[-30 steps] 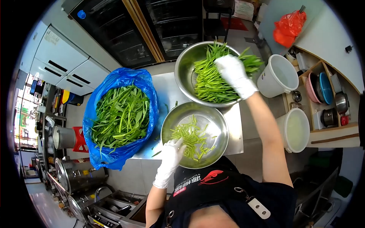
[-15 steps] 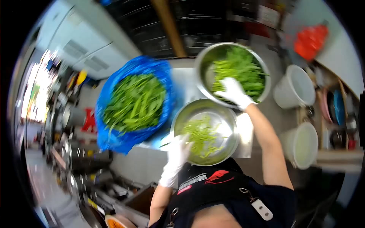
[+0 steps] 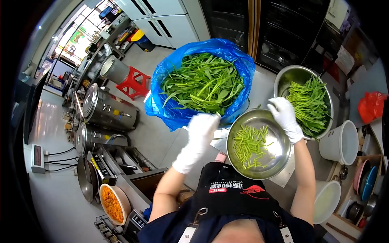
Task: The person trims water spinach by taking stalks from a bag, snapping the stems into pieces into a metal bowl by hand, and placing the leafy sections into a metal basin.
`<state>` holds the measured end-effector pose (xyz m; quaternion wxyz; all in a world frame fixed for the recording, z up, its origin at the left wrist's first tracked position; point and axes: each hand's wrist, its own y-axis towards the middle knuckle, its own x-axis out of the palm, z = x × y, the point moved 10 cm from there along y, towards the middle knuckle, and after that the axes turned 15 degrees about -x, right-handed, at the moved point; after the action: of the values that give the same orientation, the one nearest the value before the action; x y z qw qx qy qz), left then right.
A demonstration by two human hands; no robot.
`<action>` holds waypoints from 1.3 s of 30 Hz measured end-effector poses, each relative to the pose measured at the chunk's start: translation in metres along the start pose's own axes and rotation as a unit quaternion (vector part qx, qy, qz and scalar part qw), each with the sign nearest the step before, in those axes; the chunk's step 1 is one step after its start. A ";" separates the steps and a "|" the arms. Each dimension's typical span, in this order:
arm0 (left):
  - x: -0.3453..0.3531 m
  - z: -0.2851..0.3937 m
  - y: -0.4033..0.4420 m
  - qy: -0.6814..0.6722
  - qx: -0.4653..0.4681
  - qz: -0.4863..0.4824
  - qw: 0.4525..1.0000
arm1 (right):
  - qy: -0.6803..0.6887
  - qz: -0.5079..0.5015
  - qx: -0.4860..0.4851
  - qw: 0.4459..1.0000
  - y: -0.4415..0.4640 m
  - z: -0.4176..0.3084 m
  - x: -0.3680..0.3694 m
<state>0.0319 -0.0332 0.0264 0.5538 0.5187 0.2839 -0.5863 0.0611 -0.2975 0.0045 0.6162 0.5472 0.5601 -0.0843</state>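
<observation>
My left hand (image 3: 202, 128), in a white glove, is at the near edge of a blue plastic bag (image 3: 156, 107) full of long leafy greens (image 3: 204, 85). Its fingers look curled and slightly blurred; what they hold, if anything, is hidden. Above the far right rim of a shallow metal basin (image 3: 281, 162) is my right hand (image 3: 284, 116), also gloved, fingers loosely bent and nothing visible in them. Short cut green stems (image 3: 251, 146) lie in that basin. Beyond my right hand, a second metal bowl (image 3: 282, 79) contains leafy stalks (image 3: 310, 105) laid side by side.
White buckets (image 3: 344, 143) stand at the right, beside a shelf with pans (image 3: 368, 182). Large steel pots (image 3: 109, 109) and a red stool (image 3: 133, 83) are at the left. A tub of orange shreds (image 3: 117, 204) sits lower left.
My left hand has moved from the basin's left rim to the bag's near edge. My right hand has left the stalks in the second bowl and come over the basin's rim. The view has turned.
</observation>
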 end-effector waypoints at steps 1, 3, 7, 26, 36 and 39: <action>-0.029 -0.009 0.012 -0.016 0.025 0.090 0.995 | 0.018 -0.011 -0.010 1.000 0.010 -0.013 0.008; -0.060 -0.022 0.036 0.017 0.068 0.162 0.984 | 0.049 -0.015 -0.025 0.998 0.027 -0.038 0.020; -0.017 -0.042 0.079 0.208 0.137 0.026 0.968 | 0.109 0.029 -0.029 0.993 0.042 -0.080 0.031; -0.035 -0.111 0.114 -0.351 -0.251 -0.311 0.847 | 0.141 0.006 0.142 0.980 -0.020 -0.068 0.029; -0.038 -0.100 0.103 -0.280 -0.230 -0.245 0.899 | 0.139 0.104 -0.067 0.982 0.089 -0.157 0.030; -0.043 -0.101 0.102 -0.411 -0.248 -0.278 0.832 | 0.127 0.089 -0.065 0.986 0.102 -0.158 0.071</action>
<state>0.1518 0.0510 0.0606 0.5431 -0.0257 0.2978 -0.7847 0.0656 -0.1004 0.0437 0.5791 0.5601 0.5873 0.0776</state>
